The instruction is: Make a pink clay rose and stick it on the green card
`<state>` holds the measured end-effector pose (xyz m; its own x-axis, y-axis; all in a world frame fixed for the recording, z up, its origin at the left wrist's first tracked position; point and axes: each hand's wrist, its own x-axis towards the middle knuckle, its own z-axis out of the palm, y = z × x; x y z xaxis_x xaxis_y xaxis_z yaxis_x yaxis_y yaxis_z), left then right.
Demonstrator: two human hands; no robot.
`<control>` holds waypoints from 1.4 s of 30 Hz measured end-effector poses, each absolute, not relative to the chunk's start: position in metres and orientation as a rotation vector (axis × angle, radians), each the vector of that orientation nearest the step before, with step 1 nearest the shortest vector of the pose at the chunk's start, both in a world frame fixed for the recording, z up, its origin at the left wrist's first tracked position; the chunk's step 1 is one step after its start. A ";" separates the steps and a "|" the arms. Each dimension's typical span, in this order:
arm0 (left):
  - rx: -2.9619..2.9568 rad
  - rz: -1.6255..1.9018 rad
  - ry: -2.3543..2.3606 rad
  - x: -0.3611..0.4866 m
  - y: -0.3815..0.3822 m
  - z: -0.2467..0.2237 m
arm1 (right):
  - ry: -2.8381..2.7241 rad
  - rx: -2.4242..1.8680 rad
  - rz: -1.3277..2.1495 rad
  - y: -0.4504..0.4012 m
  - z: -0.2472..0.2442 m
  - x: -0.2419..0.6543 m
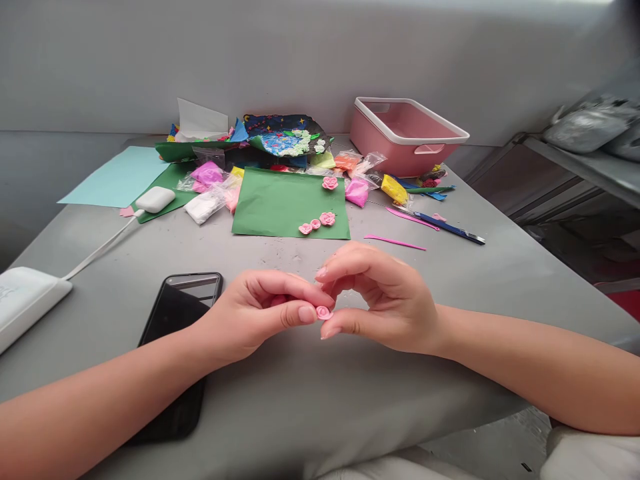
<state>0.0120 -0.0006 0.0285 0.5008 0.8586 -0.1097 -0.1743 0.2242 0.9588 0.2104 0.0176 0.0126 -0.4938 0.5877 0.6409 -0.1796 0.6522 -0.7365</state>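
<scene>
Pink rose point(324, 313), one, in left hand point(260, 308), four on one green sheet point(280, 203)

- One small pink rose point(324, 313) at the fingertips of my left hand point(321, 308).
- Four finished pink roses point(327, 219) beyond my hands: three close together, one apart farther off.
- One green sheet point(280, 203) under those four.
- One light blue sheet point(117, 175), well beyond my left hand.
- Two slim pink tools point(397, 242) beyond my right hand point(327, 302).
- One blue-handled tool point(445, 227) just past them.
- One pink bin point(390, 143), farthest out past my right hand.
- One black phone point(170, 320), partly under my left forearm.
- One small white case point(155, 199), farther out beyond the phone.
</scene>
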 end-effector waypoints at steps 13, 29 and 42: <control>1.116 0.783 0.689 0.011 -0.001 0.027 | -1.891 -0.303 0.946 0.016 0.014 0.211; 1.137 0.814 0.766 0.010 0.001 0.024 | -1.946 -0.267 0.618 0.024 0.011 0.214; 0.630 0.843 0.862 0.024 -0.012 0.036 | -2.120 -0.172 -0.572 0.013 0.006 0.197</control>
<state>0.0237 -0.0124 0.0363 0.3789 0.8381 -0.3925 -0.3739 0.5266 0.7634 0.1973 0.0131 0.0059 -0.5808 -0.0899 0.8090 0.3295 0.8828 0.3347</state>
